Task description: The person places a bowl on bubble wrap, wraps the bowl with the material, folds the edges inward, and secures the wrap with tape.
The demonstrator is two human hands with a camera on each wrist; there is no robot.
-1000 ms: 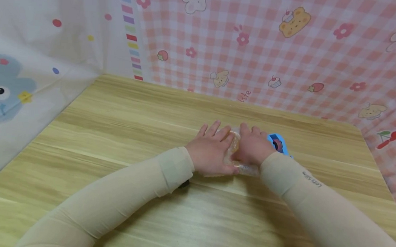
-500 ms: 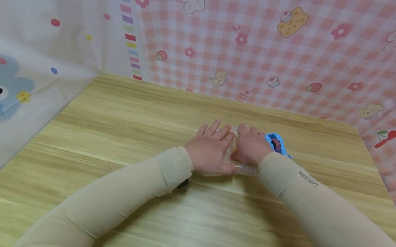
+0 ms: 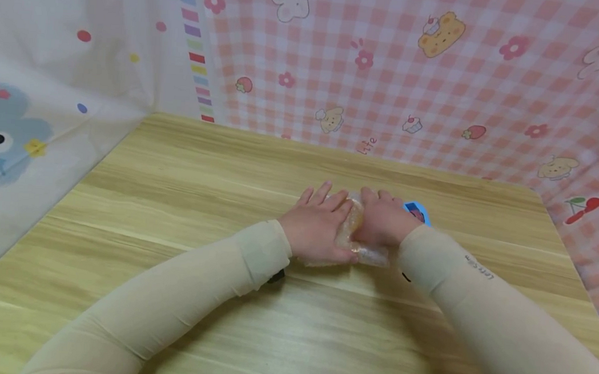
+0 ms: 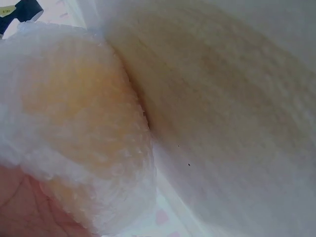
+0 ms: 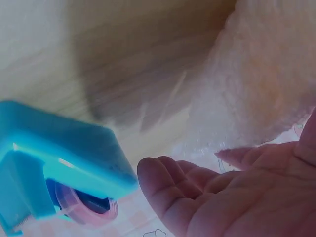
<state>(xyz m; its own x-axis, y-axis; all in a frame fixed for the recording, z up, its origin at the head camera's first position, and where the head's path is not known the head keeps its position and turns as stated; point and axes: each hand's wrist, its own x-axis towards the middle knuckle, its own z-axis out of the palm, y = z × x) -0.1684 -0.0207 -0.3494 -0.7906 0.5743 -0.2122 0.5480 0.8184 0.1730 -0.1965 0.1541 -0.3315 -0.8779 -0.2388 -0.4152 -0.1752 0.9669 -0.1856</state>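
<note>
A bundle of bubble wrap (image 3: 351, 227) lies on the wooden table, with something yellow-orange showing dimly through its layers. My left hand (image 3: 317, 228) rests on its left part, fingers spread and nearly straight. On the right part lies my right hand (image 3: 382, 220), palm toward the wrap. The right wrist view shows the right fingers (image 5: 163, 190) loosely bent beside the wrap's thin edge. Up close in the left wrist view, the bubble wrap (image 4: 84, 108) bulges past the palm. What is wrapped inside stays hidden by the bubbles.
Just right of my right hand stands a blue tape dispenser (image 5: 74, 148) with a pink roll (image 5: 86, 202), partly covered by the hand and sleeve in the head view. A pink checked cloth (image 3: 337, 69) hangs behind the wooden table (image 3: 202, 175), and a white printed sheet (image 3: 105, 72) at left.
My right hand and forearm have shifted slightly, and the sleeve covers more of the tape dispenser. The left hand stays in place on the bubble wrap.
</note>
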